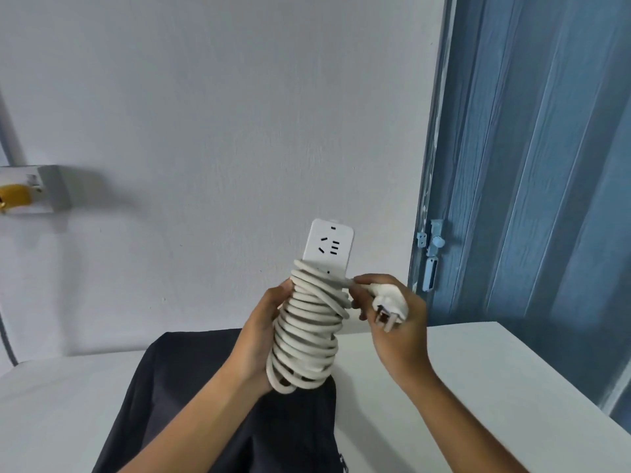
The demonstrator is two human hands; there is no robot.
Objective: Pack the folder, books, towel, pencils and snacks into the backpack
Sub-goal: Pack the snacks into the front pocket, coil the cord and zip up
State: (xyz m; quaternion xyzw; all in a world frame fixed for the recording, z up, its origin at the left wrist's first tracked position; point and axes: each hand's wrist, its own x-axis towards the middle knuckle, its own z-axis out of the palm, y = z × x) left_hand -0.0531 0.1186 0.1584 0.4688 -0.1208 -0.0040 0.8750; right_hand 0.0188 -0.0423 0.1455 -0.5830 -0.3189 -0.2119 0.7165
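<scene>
A dark backpack [191,397] lies flat on the white table [495,387], reaching from the table's far edge toward me. Above it my left hand [263,332] grips a white power strip [327,244] held upright, with its thick white cable [310,332] coiled many times around the body. My right hand [396,322] holds the cable's white plug [389,303] beside the coil, prongs pointing down. No folder, books, towel, pencils or snacks are in view.
A pale wall stands behind the table. A blue door [532,165] with a latch [432,254] is at the right. A white wall box with a yellow part [27,189] sits at the left edge.
</scene>
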